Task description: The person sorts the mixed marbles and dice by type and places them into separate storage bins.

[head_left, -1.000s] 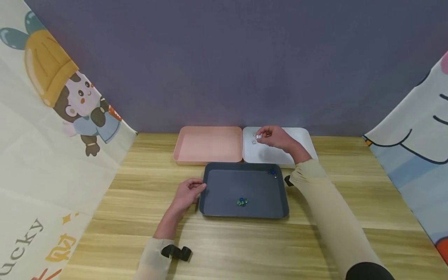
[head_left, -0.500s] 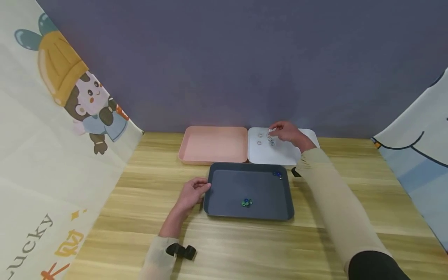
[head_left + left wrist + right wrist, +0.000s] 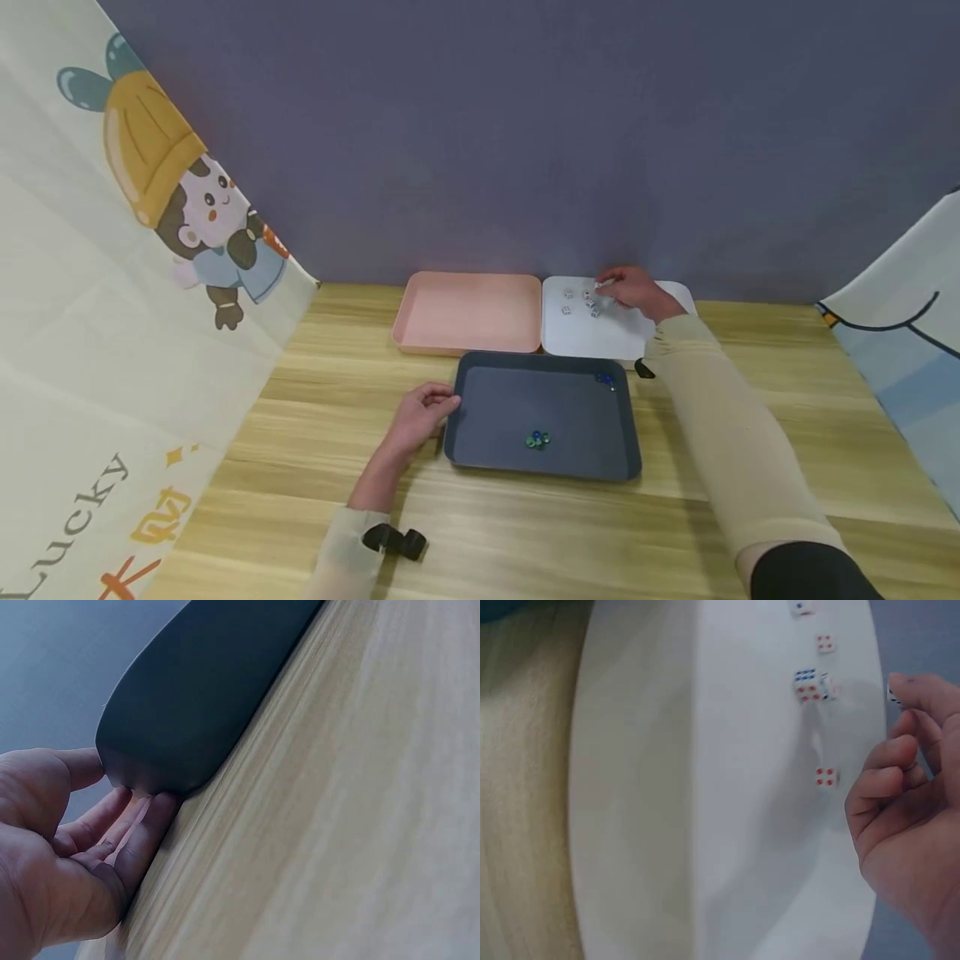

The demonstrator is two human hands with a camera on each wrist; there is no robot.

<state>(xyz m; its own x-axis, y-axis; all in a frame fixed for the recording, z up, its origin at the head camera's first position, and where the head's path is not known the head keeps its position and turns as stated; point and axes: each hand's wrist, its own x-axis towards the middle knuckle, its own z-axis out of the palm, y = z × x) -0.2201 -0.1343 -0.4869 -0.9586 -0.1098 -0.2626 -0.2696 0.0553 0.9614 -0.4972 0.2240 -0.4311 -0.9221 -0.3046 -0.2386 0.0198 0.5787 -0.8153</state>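
Note:
In the head view my right hand (image 3: 636, 292) is over the white tray (image 3: 622, 337), thumb and fingertips pinching a white die (image 3: 893, 695) with dark pips. Several more dice (image 3: 567, 294) lie in that tray; one die (image 3: 826, 777) with red pips is near my curled fingers in the right wrist view. My left hand (image 3: 422, 414) grips the left edge of the dark grey tray (image 3: 180, 697), with the thumb at the rim and fingers against its underside. Small shiny green and blue pieces (image 3: 537, 439) sit in the dark tray, with blue ones (image 3: 604, 379) in its far right corner.
A pink tray (image 3: 472, 312) stands left of the white one, behind the dark tray, on a wood-grain table (image 3: 525, 533). A dark grey-blue wall (image 3: 525, 142) rises at the back, and printed cloths (image 3: 97, 333) hang at both sides.
My right hand has moved rightward over the white tray with the die, uncovering more dice beneath. The head view has turned slightly left. My left hand stays at the dark tray's edge.

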